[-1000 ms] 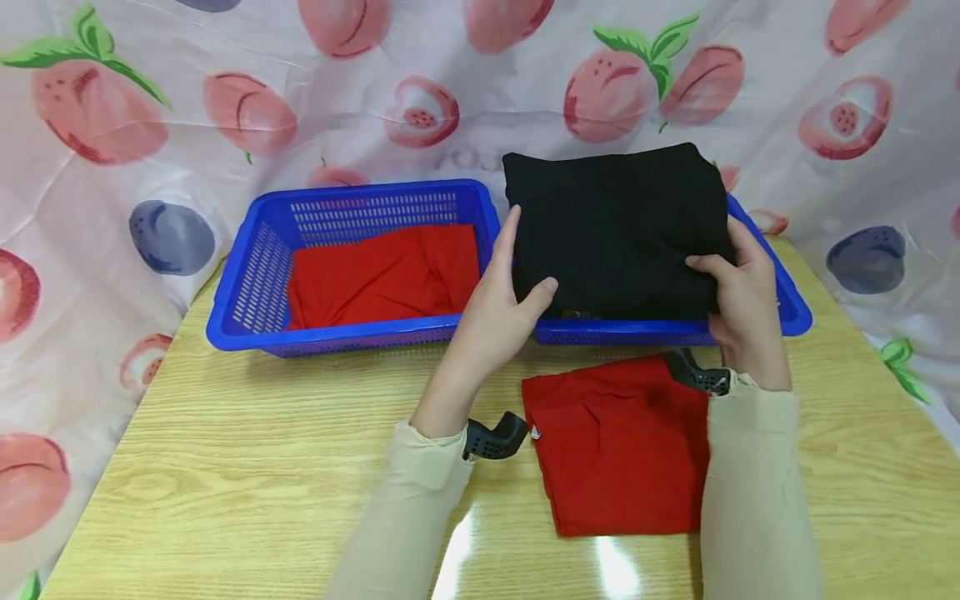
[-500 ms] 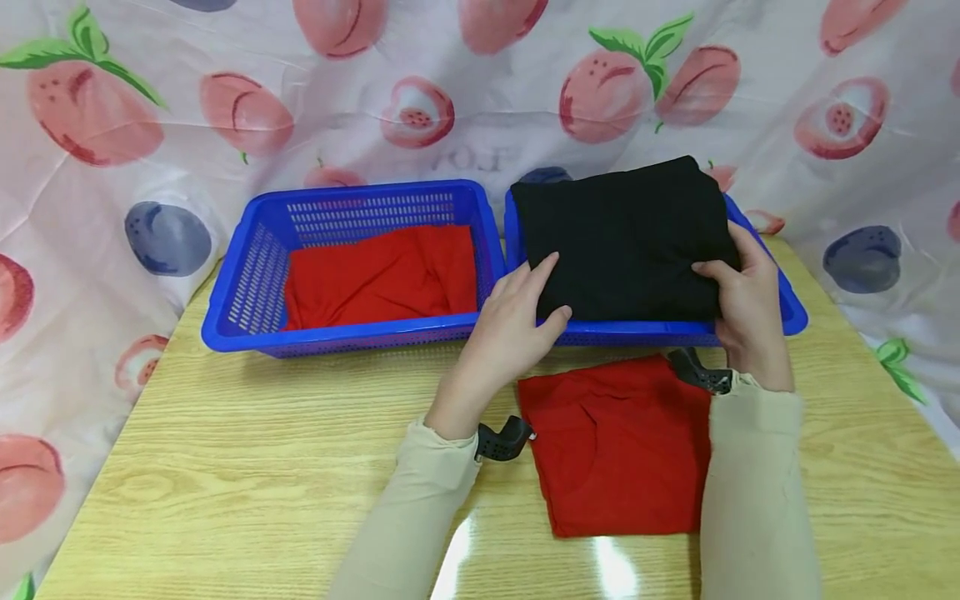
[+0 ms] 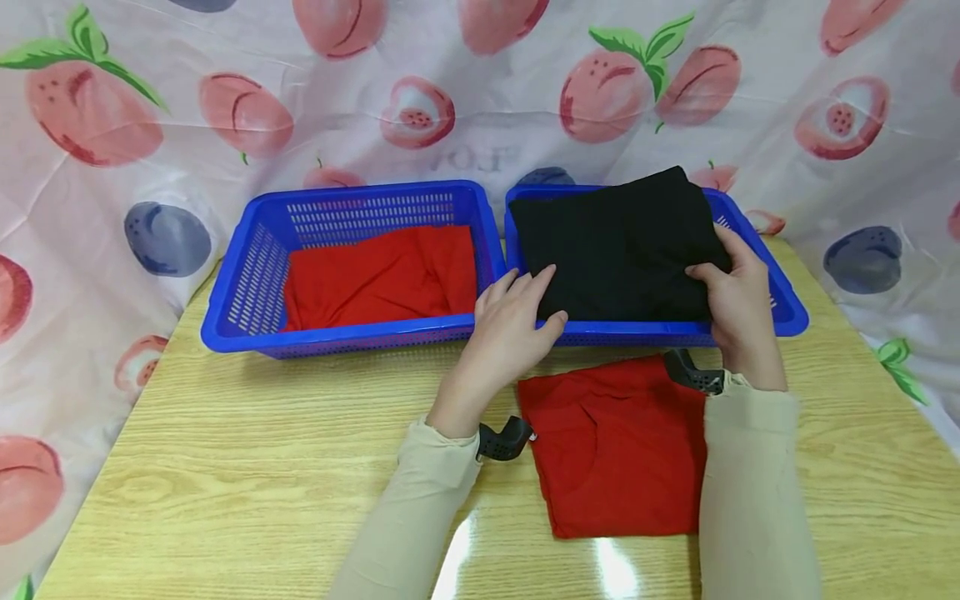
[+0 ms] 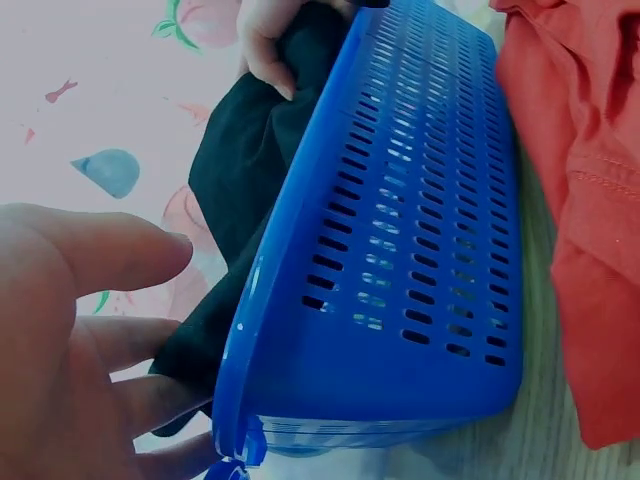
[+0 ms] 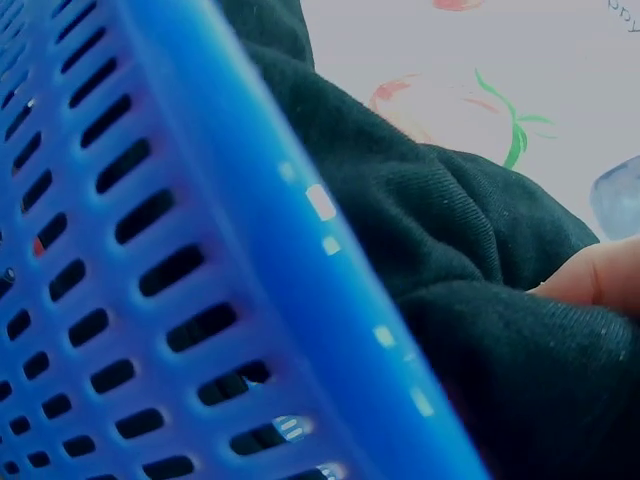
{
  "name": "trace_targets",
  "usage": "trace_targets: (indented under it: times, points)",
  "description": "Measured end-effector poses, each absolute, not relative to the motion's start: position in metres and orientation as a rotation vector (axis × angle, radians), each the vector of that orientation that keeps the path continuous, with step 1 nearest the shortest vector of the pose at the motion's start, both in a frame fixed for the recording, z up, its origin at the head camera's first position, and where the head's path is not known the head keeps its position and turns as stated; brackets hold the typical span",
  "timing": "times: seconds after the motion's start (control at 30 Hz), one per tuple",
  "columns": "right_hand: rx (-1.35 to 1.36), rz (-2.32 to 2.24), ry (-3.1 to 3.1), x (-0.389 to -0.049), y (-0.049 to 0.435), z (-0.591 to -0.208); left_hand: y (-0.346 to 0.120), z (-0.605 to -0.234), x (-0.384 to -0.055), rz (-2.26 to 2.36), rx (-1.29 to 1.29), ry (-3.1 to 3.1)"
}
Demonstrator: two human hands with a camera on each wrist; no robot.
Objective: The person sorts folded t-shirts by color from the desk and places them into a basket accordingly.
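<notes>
A folded black cloth (image 3: 615, 250) lies in the right blue basket (image 3: 787, 308), its right side raised higher than its left. My right hand (image 3: 742, 300) pinches the cloth's right edge, thumb on top; in the right wrist view, the black fabric (image 5: 480, 230) bunches beside the rim. At the basket's left end my left hand (image 3: 510, 329) has its fingers extended and touching the cloth's left edge. The left wrist view has the thumb apart from the black cloth (image 4: 240, 170), with the other fingers partly behind it.
The left blue basket (image 3: 225, 325) holds a folded red cloth (image 3: 382, 279). Another folded red garment (image 3: 615, 450) lies on the wooden table (image 3: 262, 483) in front of the right basket. A fruit-print curtain (image 3: 480, 100) hangs behind.
The black cloth has come down into the right basket. My left hand has slid lower along its left edge, its fingers no longer raised beside it. The right hand keeps its pinch.
</notes>
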State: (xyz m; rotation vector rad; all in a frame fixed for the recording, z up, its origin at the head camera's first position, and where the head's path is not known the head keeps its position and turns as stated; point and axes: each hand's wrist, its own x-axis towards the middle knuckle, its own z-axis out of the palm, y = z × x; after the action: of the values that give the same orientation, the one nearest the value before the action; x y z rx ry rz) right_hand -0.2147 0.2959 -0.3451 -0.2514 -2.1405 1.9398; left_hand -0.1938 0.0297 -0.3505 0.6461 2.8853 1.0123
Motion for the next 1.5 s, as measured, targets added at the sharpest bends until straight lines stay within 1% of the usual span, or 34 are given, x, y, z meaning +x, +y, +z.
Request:
trace_targets:
  times: [0.37,0.8,1.07,1.27,1.5]
  points:
    - [-0.294,1.678,-2.325,-0.219,0.291,-0.341,0.033,-0.352,-0.195,0.894,0.625,2.920]
    - [-0.347,1.610,-2.415,-0.219,0.291,-0.343,0.035,-0.352,-0.193,0.831,0.626,2.956]
    - [-0.382,1.542,-2.461,-0.218,0.292,-0.345,0.039,-0.357,-0.193,0.703,0.647,3.028]
    - [-0.354,1.425,-2.540,-0.218,0.291,-0.347,0.040,-0.360,-0.192,0.636,0.671,3.077]
    - [-0.362,1.407,-2.559,-0.220,0.291,-0.347,0.041,-0.360,-0.192,0.625,0.684,3.087]
